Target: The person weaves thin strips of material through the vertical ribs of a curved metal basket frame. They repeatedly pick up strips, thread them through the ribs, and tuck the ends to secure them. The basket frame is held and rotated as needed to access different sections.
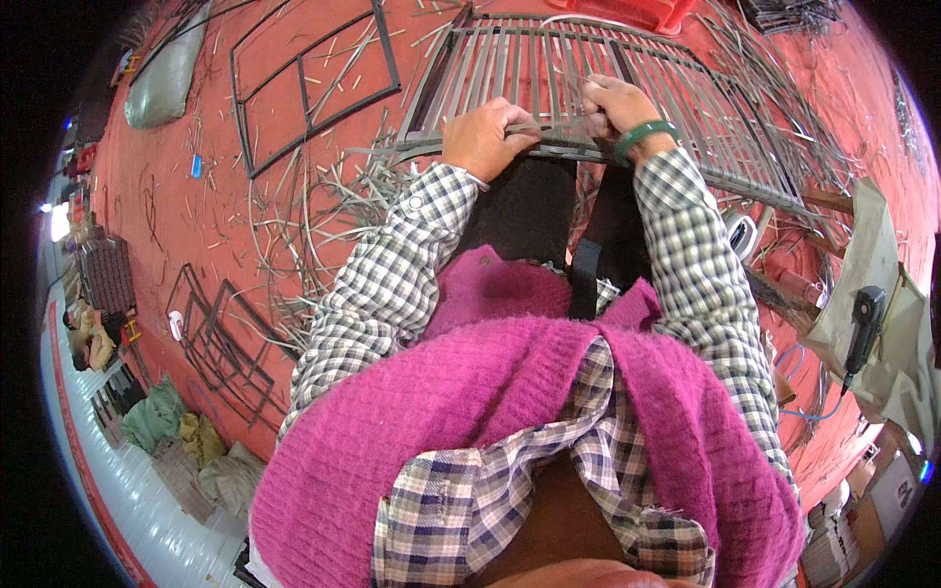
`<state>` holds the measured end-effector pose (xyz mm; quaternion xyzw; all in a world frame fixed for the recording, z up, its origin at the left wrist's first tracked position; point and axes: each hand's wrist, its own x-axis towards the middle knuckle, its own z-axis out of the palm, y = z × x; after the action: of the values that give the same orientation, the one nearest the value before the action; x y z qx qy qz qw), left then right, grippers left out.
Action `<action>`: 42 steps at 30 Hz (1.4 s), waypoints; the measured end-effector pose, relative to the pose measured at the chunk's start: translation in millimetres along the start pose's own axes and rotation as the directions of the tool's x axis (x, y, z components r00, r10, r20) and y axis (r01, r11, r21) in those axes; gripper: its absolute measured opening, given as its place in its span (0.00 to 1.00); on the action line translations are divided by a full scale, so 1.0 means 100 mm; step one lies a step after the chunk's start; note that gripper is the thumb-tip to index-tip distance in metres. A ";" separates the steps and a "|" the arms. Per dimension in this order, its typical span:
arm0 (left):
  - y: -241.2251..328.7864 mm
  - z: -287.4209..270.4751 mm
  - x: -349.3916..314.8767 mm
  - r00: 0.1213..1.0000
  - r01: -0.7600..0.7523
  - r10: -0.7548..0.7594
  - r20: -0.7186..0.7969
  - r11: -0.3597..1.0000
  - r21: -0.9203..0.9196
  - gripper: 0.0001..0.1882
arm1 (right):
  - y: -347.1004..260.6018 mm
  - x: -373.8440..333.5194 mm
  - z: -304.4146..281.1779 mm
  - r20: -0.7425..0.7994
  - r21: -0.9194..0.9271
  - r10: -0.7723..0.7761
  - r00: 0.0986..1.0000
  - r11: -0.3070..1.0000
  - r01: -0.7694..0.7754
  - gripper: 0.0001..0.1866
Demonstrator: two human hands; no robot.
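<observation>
A grey metal frame (686, 108) strung with flat grey wicker strips lies across my lap, tilted away from me. My left hand (482, 137) grips its near edge, fingers curled over a bundle of strips (412, 147). My right hand (616, 108), with a green bangle on the wrist, pinches strips at the same edge a little to the right. Both sleeves are checked; a pink knitted vest covers my chest.
Loose grey strips (294, 225) litter the red floor on my left. Empty black frames (314, 73) lie beyond and at the lower left (221, 338). A red crate (642, 12) sits behind the panel. A black tool (863, 323) rests on cloth at right. Sacks (167, 412) and a seated person (88, 338) are far left.
</observation>
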<state>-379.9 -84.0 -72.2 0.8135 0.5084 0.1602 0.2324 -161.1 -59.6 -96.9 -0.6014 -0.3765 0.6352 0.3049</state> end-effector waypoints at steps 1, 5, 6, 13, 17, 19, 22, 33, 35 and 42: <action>0.00 0.00 0.00 1.000 0.017 -0.017 0.014 1.000 -0.007 0.09 | -0.03 -0.20 -0.04 0.097 0.261 -0.025 0.995 0.965 -0.001 0.17; -0.01 -0.02 -0.04 1.000 -0.002 0.003 0.031 0.999 -0.050 0.09 | 0.19 -1.03 0.18 0.127 -0.003 -0.141 0.982 0.990 0.143 0.16; 0.00 -0.03 -0.06 0.999 -0.017 0.019 0.046 0.999 -0.043 0.09 | 0.22 -1.10 0.20 0.070 0.145 -0.159 0.985 0.978 0.148 0.17; 0.09 0.12 0.06 0.989 -0.138 0.144 0.020 0.974 -0.178 0.12 | -0.15 -1.04 -0.39 -0.180 0.225 -0.213 0.960 0.942 0.251 0.11; 0.14 0.30 0.20 0.962 -0.268 0.272 0.001 0.950 -0.160 0.11 | -0.27 -1.04 -0.38 -0.152 0.300 -0.491 0.858 0.804 0.514 0.08; 0.15 0.30 0.21 0.973 -0.180 0.212 0.089 0.945 -0.274 0.11 | -0.20 -1.02 -0.41 -0.402 0.481 -0.408 0.820 0.668 0.569 0.07; 0.19 0.23 0.20 0.969 -0.120 0.168 0.181 0.961 -0.247 0.11 | -0.12 -1.00 -0.98 -0.659 0.484 -0.213 0.722 0.615 0.623 0.10; 0.18 0.27 0.18 0.964 -0.198 0.211 0.162 0.976 -0.093 0.12 | 0.16 -1.69 -3.79 -0.971 0.113 -0.121 0.206 0.527 0.842 0.17; 0.16 0.34 0.16 0.949 -0.310 0.315 0.016 0.942 -0.127 0.10 | 0.40 -1.71 -3.97 -0.966 0.179 -0.032 0.257 0.635 0.752 0.24; 0.20 0.33 0.21 0.969 -0.206 0.236 0.073 0.935 -0.290 0.10 | 0.39 -2.22 -4.54 -0.916 -0.024 -0.344 0.206 0.558 0.829 0.15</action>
<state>-339.7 -79.8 -88.8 0.8317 0.3727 0.2120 0.3528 312.6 -216.0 -8.4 -0.5263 -0.2103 0.1457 0.8109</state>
